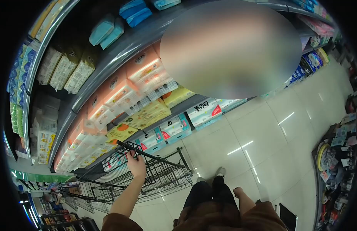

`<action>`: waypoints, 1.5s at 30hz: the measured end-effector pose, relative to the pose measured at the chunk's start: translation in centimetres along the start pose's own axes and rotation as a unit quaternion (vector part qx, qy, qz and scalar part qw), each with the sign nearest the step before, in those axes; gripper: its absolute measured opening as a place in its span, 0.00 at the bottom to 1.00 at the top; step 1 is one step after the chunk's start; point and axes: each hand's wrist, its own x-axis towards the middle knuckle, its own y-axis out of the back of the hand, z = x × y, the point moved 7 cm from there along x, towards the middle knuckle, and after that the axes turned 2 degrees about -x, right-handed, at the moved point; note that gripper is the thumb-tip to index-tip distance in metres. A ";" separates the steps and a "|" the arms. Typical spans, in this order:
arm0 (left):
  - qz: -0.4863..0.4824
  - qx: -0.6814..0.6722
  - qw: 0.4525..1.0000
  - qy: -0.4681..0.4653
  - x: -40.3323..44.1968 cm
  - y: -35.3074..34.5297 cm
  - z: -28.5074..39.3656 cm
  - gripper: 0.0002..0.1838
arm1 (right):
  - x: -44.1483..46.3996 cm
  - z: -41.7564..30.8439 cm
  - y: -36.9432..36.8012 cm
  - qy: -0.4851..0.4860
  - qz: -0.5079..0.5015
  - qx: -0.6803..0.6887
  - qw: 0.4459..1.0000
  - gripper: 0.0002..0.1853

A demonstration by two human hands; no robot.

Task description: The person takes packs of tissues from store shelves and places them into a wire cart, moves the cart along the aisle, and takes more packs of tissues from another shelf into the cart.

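Observation:
My left hand (136, 164) reaches forward, its fingers closed on the dark top rim of a black wire shopping cart (163, 175). The cart stands left of my legs, alongside the shelf. A small pack in white, red and teal shows through the wire near that hand. My right hand (238, 191) hangs low by my right side, its fingers curled in, and I see nothing in it. Beyond the cart, packs of tissues in peach wrapping (113, 94) line a shelf, with yellow packs (149, 114) below them.
White and teal tissue packs (203, 111) sit on the lowest shelf. A grey shelf edge (109, 61) curves above. Pale tiled floor (259, 142) extends ahead. Another stocked display (334, 154) borders the right. A blurred oval hides the upper middle.

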 end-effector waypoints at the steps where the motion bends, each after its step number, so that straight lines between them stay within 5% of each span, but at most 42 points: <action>1: -0.004 0.012 1.000 0.005 0.0 0.1 0.1 0.24 | -0.2 -0.5 0.0 0.022 0.006 0.027 0.999 0.16; 8: -0.034 0.056 0.998 -0.001 0.7 -0.5 -0.7 0.22 | 0.3 -8.5 5.9 0.138 0.058 0.099 0.984 0.20; 9: -0.054 -0.165 0.984 0.033 -0.1 -0.6 2.3 0.22 | 0.2 -11.4 6.2 0.160 0.044 0.084 0.983 0.21; 11: -0.085 -0.040 0.985 0.144 0.0 -0.9 -1.2 0.24 | -3.2 -15.3 9.2 0.193 0.003 0.144 0.970 0.21; 12: -0.030 0.057 0.997 0.032 0.2 -0.1 -0.1 0.25 | -4.0 -17.0 10.3 0.196 0.000 0.168 0.966 0.21; 13: -0.058 0.007 0.995 0.082 -0.2 0.7 1.3 0.25 | -2.7 -18.1 11.0 0.227 -0.006 0.159 0.961 0.21; 15: -0.011 0.023 0.999 0.041 0.0 0.4 0.4 0.25 | -4.2 -20.5 13.0 0.239 0.017 0.130 0.962 0.19; 19: -0.004 0.016 0.997 0.074 -0.1 0.8 0.2 0.23 | -1.7 -20.0 15.1 0.216 -0.006 0.077 0.973 0.19; 22: -0.031 -0.001 0.991 0.128 0.3 0.9 0.7 0.24 | 1.1 -18.8 16.9 0.099 -0.013 0.055 0.994 0.19; 24: -0.022 -0.005 0.989 0.144 0.3 0.8 1.3 0.24 | 11.8 -15.6 17.7 0.116 -0.083 0.093 0.985 0.15; 26: -0.025 0.003 0.986 0.165 0.5 1.2 1.5 0.26 | 12.2 -19.5 20.6 0.120 -0.052 0.012 0.991 0.16; 29: -0.013 0.029 0.989 0.146 0.7 0.4 0.4 0.27 | 3.7 -29.8 25.7 0.189 -0.043 -0.020 0.981 0.18; 33: -0.115 -0.027 0.986 0.118 1.3 -1.7 -1.7 0.39 | -0.9 -39.9 32.8 0.344 -0.037 0.026 0.938 0.19; 34: -0.190 0.020 0.961 0.199 2.6 -1.0 1.6 0.40 | -5.7 -41.5 34.6 0.358 -0.050 0.079 0.929 0.19; 35: -0.215 -0.079 0.929 0.290 3.3 -1.0 2.8 0.38 | -8.4 -41.9 36.8 0.372 -0.058 0.115 0.919 0.21; 36: -0.181 -0.081 0.963 0.181 5.3 -2.5 -0.2 0.38 | -9.8 -41.5 39.5 0.365 -0.033 0.134 0.921 0.20; 38: -0.154 0.016 0.976 0.155 8.1 -5.4 -7.6 0.39 | -10.4 -39.1 43.3 0.349 0.024 0.133 0.927 0.20; 40: -0.126 0.203 0.958 0.161 8.1 -4.8 -4.8 0.31 | -8.0 -35.6 48.2 0.320 0.100 0.067 0.940 0.20; 41: -0.144 0.078 0.939 0.301 6.8 -4.8 -4.2 0.24 | -1.1 -32.0 50.0 0.366 0.156 0.007 0.917 0.20; 42: -0.106 0.038 0.943 0.312 5.8 -5.1 -3.7 0.22 | 5.0 -28.0 51.4 0.378 0.153 0.023 0.913 0.21; 43: -0.065 -0.001 0.943 0.325 4.7 -5.0 -3.6 0.21 | 5.2 -24.0 53.5 0.275 0.174 0.065 0.943 0.21; 44: -0.053 0.029 0.942 0.330 4.3 -5.0 -3.7 0.22 | 7.0 -21.0 54.7 0.253 0.215 -0.059 0.941 0.22; 45: -0.037 0.061 0.940 0.335 3.3 -5.1 -2.2 0.24 | 11.9 -17.0 54.7 0.297 0.171 -0.361 0.867 0.23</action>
